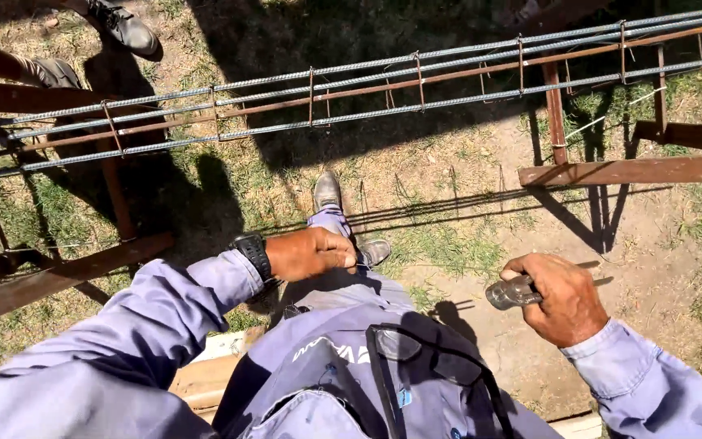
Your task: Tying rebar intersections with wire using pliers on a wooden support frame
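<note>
A long cage of ribbed grey steel rebar (367, 93) lies across the far side of the scene on rusty brown steel trestles (635, 169), with thin rust-coloured stirrups (312, 96) already looped around the bars at intervals along its length. Whether every crossing is tied cannot be told.

Nearer, the right hand (562, 297) has its fingers wrapped tight around the dull metal handles of a plier-like tool (513, 291), well apart from the cage. The left hand (310, 254), below a black wristwatch (253, 254), is curled into a loose fist; anything inside it is hidden. Dry patchy grass and bare earth (465, 203) lie beneath, crossed by hard shadows.
</note>
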